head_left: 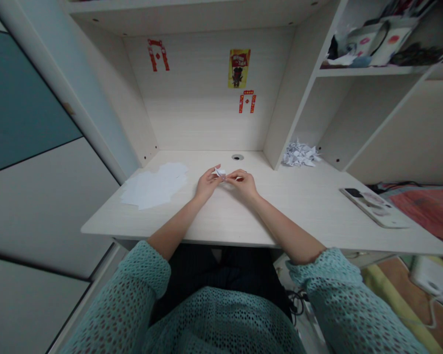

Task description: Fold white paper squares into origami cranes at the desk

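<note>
A small folded piece of white paper (220, 172) is held between both my hands just above the pale wooden desk (243, 216). My left hand (207, 183) pinches its left side with the fingertips. My right hand (243, 181), with a ring on one finger, pinches the right side. Both forearms stretch out from teal knitted sleeves and rest near the desk's middle.
A spread of loose white paper sheets (153, 187) lies on the desk at the left. A heap of folded white paper figures (300, 154) sits in the shelf nook at the right. A phone-like device on a flat case (372, 205) lies at the far right. A cable hole (237, 157) is behind the hands.
</note>
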Tool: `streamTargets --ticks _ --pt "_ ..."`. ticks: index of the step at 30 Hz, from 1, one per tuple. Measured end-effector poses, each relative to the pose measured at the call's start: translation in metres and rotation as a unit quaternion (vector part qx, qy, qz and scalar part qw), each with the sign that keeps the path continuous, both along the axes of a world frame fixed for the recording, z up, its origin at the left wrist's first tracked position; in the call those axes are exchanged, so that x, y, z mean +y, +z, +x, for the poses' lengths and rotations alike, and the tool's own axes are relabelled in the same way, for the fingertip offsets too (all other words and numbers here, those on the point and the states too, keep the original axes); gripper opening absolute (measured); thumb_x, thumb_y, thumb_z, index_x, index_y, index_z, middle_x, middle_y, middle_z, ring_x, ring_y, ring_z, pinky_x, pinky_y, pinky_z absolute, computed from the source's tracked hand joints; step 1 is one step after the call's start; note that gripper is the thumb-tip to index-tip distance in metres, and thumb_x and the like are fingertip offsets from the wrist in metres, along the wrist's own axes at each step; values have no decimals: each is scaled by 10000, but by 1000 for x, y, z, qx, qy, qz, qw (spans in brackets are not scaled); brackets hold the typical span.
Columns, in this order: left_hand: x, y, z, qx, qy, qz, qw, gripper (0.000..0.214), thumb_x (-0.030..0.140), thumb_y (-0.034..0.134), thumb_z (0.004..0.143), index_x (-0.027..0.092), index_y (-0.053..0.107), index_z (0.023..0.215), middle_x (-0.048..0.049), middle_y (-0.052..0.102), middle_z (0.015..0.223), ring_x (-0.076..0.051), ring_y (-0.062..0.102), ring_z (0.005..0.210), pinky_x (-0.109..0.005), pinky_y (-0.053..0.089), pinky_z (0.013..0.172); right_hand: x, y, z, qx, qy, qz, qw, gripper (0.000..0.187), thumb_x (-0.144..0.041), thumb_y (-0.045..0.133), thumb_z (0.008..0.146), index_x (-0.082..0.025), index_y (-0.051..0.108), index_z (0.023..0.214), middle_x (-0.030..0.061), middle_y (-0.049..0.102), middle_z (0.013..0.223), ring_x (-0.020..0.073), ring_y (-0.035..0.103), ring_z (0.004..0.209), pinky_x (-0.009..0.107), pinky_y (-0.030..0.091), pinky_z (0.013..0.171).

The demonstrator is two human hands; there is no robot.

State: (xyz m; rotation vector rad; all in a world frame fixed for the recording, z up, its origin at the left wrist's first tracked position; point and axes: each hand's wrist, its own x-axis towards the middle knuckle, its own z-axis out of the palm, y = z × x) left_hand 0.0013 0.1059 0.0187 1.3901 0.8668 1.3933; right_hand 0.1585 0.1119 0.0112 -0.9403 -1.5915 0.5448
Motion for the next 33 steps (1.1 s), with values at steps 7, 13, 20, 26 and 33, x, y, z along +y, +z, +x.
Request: streamTargets --ticks 7,13,20,26,33 --pt "1 3 -1 20 6 1 1000 636 357 705 671 152 516 1242 -69 690 894 -149 635 783 -289 458 801 3 0 1 -1 17 -16 1000 244 -441 683 685 -204 705 738 50 666 773 172 588 729 282 442 628" --pt "0 2 0 35 17 -7 999 589 380 687 689 151 542 1212 -62 688 856 -141 627 737 -268 465 738 8 0 3 29 40 -56 997 278 -450 652 705 -175 678 741 40 656 742 155 574 664 270 439 594" --pt "-4 8 1 67 6 -38 997 534 403 683 684 164 592 1152 -55 690 831 -136 611 675 -225 425 606 -10 14 7 -85 -51 59 993 195 -370 518 829 -206 624 832 44 629 859 153 556 694 278 442 638" --pt "-9 10 0 77 -60 -34 995 574 420 680 684 192 562 1197 -38 680 810 -137 617 683 -214 403 575 -19 18 5 -155 -85 129 976 227 -224 553 749 -215 573 974 47 621 906 203 549 797 329 429 762" --pt "-9 3 2 94 -115 -34 988 485 419 698 666 150 607 1059 -51 678 810 -138 617 698 -210 407 580 -14 12 10 -202 -89 145 965 332 -169 533 760 -251 651 1059 54 620 964 221 547 898 345 426 819"
